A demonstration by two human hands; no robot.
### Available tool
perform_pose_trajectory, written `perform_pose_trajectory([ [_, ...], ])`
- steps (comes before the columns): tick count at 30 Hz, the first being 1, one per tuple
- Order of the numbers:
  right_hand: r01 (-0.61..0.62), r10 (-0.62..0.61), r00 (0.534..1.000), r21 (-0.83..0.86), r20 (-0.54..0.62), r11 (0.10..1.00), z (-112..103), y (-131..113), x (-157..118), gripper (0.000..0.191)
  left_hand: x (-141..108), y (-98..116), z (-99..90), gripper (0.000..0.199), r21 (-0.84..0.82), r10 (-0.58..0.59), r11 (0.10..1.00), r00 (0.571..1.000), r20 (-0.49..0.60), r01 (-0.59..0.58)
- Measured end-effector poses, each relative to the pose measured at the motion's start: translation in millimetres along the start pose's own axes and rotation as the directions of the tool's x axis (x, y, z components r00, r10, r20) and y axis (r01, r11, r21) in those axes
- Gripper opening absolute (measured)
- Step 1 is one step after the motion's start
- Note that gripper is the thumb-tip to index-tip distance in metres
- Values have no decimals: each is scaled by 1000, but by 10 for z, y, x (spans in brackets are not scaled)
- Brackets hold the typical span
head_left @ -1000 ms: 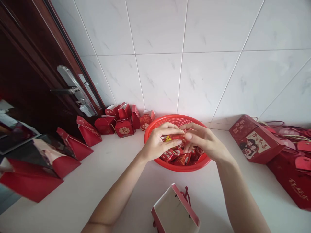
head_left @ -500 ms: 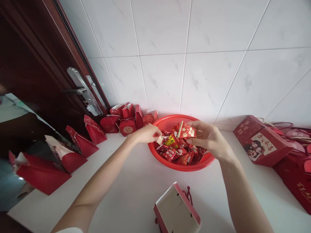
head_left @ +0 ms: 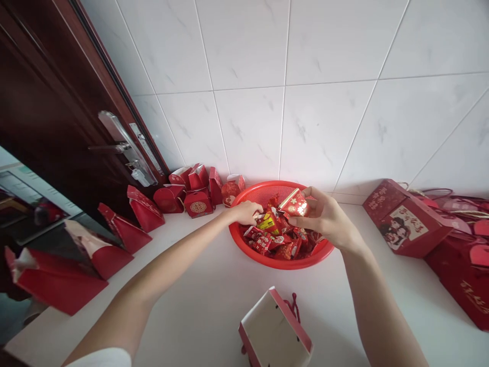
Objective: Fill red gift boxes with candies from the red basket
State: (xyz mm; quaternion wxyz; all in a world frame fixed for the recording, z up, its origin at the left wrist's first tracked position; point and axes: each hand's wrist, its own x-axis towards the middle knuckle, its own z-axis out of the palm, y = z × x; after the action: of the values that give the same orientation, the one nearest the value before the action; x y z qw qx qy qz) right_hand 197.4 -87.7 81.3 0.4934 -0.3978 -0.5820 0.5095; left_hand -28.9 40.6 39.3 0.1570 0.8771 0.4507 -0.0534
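At the white tabletop's (head_left: 191, 290) back edge, left hand (head_left: 247, 213), grip unclear, dips into red plastic basket (head_left: 282, 264) of sweets (head_left: 263, 243); right hand (head_left: 330, 219) pinches floral red packet (head_left: 298, 205).

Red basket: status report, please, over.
Right hand holds a red packet over the basket. Left hand inside, grip unclear. Open box on near side; nothing seen blocking either hand.

From my remote station I view the wall (head_left: 328, 51): large white tiles — grey-veined, divided by pale straight joints. To the left I note a dark red-brown door (head_left: 49, 97), fitted with a metal lever handle (head_left: 121, 148); keys (head_left: 141, 177) hang below it. A white tabletop (head_left: 191, 290) adjoins the wall. Lighting is diffuse — shadows are soft.
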Motion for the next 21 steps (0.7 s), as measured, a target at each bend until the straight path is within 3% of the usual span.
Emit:
perform_pose_trajectory([
  [4, 47, -47, 999, -13, 0, 999, 7, -11, 13, 47, 56, -141, 48, 56, -402, -38, 914, 976, -215, -53],
  [7, 79, -77, 997, -72, 32, 994, 19, -31, 17, 39, 42, -188, 40, 50, -605, -95, 794, 969, -228, -65],
  [9, 93, -90, 995, -115, 32, 989, 21, -44, 12, 34, 2, -187, -10, 36, -559, -45, 828, 990, -137, -40],
  [11, 93, -92, 996, -144, 19, 985, 18, -52, 5, 32, -54, -165, -82, 24, -398, 36, 917, 999, -5, -35],
  [13, 89, -89, 996, -162, 8, 983, 14, -55, -1, 32, -106, -130, -147, 22, -268, 101, 961, 986, 130, -63],
  [16, 87, -86, 996, -174, 12, 981, 10, -53, -3, 32, -148, -84, -184, 29, -231, 147, 969, 957, 251, -88],
  [18, 84, -81, 996, -170, 20, 982, 7, -48, -2, 32, -147, -75, -168, 27, -217, 156, 971, 960, 231, -105],
  [21, 81, -78, 997, -145, 29, 986, -2, -36, 0, 34, -129, -99, -141, 21, -225, 173, 962, 983, 63, -155],
])
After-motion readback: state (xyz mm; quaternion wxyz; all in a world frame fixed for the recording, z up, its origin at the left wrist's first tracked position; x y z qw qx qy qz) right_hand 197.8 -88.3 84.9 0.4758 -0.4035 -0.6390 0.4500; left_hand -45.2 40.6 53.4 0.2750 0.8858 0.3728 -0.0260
